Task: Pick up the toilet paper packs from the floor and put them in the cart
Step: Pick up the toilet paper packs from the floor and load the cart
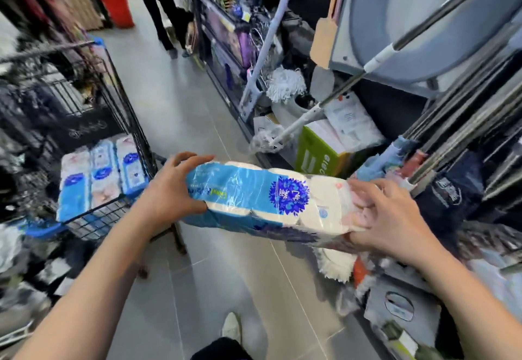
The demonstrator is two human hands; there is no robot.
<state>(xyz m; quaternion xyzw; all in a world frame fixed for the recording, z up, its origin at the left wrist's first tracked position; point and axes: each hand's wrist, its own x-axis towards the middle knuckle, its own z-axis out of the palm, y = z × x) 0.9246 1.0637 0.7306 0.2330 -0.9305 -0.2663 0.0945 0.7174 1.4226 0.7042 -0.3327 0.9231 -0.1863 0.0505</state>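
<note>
I hold a blue-and-white toilet paper pack (pixel 271 198) lengthwise in the air over the aisle floor. My left hand (pixel 172 190) grips its left end, thumb underneath and fingers over the top. My right hand (pixel 387 218) grips its right end. The black wire cart (pixel 124 122) stands to the left of the pack, its near corner close to my left hand. Inside the cart lie three toilet paper packs (pixel 101 173) side by side.
Shelves on the right hold mops (pixel 285 83), long poles, a green box (pixel 316 156) and other goods that jut into the aisle. A person stands far up the aisle by a red suitcase (pixel 115 1). My shoe (pixel 231 327) shows on the grey tiles below.
</note>
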